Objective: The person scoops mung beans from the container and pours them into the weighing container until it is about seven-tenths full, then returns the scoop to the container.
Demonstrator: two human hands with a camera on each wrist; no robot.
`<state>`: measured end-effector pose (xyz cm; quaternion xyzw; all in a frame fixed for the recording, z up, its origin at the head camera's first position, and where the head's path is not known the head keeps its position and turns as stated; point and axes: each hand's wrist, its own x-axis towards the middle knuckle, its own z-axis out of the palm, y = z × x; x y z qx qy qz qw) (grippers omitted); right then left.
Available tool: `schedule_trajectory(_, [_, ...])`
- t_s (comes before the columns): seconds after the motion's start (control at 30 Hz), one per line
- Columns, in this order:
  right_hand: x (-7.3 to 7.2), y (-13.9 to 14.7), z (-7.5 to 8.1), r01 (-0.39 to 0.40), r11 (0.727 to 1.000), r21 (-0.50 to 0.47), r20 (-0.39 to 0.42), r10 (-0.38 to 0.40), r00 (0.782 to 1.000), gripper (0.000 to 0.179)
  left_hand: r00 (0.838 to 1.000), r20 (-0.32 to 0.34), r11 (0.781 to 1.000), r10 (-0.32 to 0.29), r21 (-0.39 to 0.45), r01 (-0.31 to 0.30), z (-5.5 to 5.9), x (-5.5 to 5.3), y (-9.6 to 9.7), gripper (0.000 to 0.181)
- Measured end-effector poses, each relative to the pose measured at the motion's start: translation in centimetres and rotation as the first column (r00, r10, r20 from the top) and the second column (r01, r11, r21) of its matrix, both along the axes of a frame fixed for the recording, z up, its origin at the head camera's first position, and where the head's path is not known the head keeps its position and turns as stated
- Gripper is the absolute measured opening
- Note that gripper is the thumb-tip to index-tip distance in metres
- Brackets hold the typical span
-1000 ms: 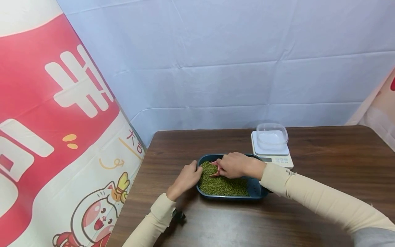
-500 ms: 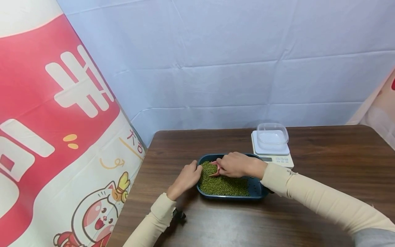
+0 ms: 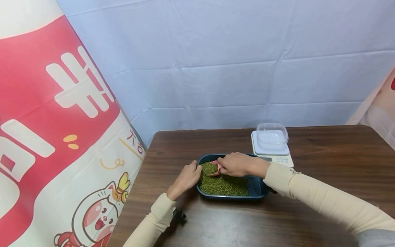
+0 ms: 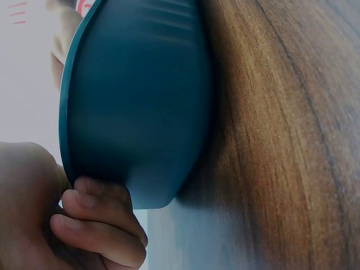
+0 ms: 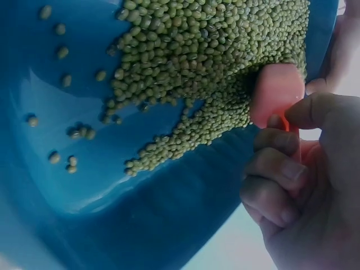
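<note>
A dark blue tray stands on the table, with green mung beans heaped toward its left side. My left hand grips the tray's left end; in the left wrist view its fingers curl at the tray wall. My right hand holds a small pink scoop by its handle, the scoop's bowl among the beans near the left end. In the right wrist view fingers and thumb wrap the handle below the scoop's bowl. Loose beans dot the tray's bare floor.
Behind the tray to the right, a white kitchen scale carries a clear plastic container. A pale cloth hangs behind the brown wooden table. On the left hangs a printed red and white cloth.
My right hand has shifted slightly to the right with the scoop, whose bowl now shows beans in it more plainly. My left hand stays on the tray's end.
</note>
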<state>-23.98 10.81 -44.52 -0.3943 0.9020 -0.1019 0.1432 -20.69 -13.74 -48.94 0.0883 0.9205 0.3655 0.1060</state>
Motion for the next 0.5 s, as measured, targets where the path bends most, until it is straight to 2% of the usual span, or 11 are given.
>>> schedule_trajectory(0.13, [0.1, 0.5, -0.2, 0.020, 0.999, -0.028, 0.028, -0.020, 0.999, 0.016, 1.000, 0.006, 1.000, -0.003, -0.001, 0.003, 0.0, 0.1, 0.0, 0.031])
schedule_trajectory(0.5, [0.3, 1.9, -0.9, 0.023, 0.994, -0.111, 0.043, -0.019, 0.999, 0.017, 1.000, 0.004, 1.000, 0.001, 0.000, -0.001, 0.0, 0.0, 0.0, 0.032])
